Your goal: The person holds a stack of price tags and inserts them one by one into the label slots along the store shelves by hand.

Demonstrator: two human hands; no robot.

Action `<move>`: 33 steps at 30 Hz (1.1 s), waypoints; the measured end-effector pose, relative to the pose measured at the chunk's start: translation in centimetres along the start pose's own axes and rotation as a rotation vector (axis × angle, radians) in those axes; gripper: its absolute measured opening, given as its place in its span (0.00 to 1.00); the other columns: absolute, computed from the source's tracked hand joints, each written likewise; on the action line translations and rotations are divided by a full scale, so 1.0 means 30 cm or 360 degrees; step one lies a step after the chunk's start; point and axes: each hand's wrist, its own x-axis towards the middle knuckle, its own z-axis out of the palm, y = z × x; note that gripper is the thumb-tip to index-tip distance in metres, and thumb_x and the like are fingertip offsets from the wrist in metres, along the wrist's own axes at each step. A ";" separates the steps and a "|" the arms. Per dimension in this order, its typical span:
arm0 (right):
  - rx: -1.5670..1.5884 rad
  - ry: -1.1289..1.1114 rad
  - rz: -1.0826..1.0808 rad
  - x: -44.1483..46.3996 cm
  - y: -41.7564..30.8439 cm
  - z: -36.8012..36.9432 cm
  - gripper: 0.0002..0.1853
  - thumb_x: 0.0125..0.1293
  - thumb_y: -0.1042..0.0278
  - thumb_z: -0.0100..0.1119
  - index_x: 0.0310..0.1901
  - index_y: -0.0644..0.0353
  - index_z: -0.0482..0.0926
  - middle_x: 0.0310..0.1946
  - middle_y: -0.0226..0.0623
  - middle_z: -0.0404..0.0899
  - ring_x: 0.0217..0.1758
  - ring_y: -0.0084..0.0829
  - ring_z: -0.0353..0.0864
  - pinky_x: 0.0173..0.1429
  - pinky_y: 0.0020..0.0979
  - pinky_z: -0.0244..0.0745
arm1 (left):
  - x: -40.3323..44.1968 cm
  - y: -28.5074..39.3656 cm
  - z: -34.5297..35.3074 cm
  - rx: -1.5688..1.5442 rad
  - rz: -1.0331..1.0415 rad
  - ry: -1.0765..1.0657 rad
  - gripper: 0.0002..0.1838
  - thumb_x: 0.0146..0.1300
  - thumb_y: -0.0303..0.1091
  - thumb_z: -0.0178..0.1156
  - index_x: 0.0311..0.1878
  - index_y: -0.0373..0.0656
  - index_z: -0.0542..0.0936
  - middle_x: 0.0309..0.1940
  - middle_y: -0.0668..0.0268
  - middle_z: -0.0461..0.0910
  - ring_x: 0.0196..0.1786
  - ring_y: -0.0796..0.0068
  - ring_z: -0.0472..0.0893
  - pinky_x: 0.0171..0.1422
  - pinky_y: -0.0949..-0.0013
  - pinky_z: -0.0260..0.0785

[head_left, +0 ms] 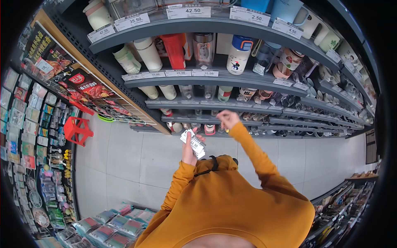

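The left hand (188, 154) had its fingers closed on price tags (193, 144) in front of the shelves (215, 27), face up, probably so they were easy to read. The right hand (228, 120) was up, fingers bent; I couldn't tell if they held anything.

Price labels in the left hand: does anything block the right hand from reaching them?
Nothing visible does: between the right hand and the price labels in the left hand, the gap looks open, with shelves beyond.

A shop: price labels (188, 11) along shelves (223, 27) of bottles (239, 57), rows of hanging packaged goods (18, 113).
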 end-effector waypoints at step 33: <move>-0.0362 -0.0369 -0.0162 0.038 -0.214 0.154 0.16 0.62 0.50 0.64 0.39 0.55 0.79 0.10 0.26 0.73 0.13 0.17 0.69 0.21 0.23 0.64 | 0.076 -0.112 -0.158 0.0129 -0.0140 0.0150 0.20 0.70 0.38 0.54 0.62 0.45 0.71 0.34 0.70 0.74 0.31 0.79 0.75 0.33 0.75 0.69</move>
